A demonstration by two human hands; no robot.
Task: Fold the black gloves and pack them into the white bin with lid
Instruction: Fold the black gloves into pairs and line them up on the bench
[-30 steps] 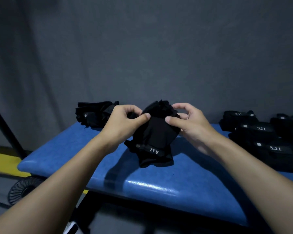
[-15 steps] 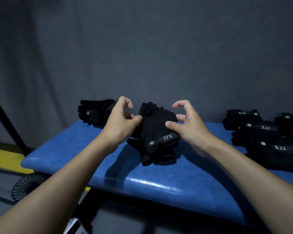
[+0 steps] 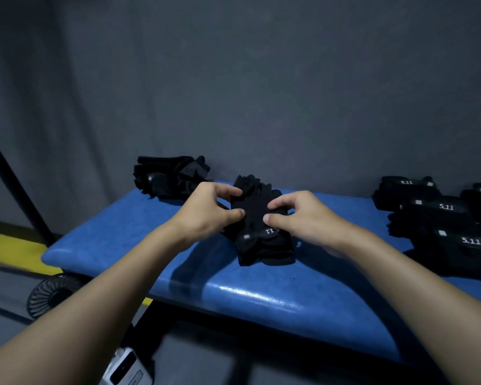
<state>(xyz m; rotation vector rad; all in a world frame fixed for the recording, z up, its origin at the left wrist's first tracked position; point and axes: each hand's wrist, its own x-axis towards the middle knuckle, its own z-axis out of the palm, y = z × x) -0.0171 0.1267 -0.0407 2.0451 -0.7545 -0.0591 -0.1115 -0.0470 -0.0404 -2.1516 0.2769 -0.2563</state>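
So that the fold stays aligned, the black fabric gloves [image 3: 257, 218] are pinched on the blue padded bench [image 3: 161, 234] by the left hand [image 3: 208, 211] and right hand [image 3: 297, 215].

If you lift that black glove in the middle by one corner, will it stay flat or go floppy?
Probably floppy: the black glove bunches and creases where the left hand and right hand pinch it. Likely light too, being thin cloth. It shouldn't roll; it lies slumped on the blue bench.
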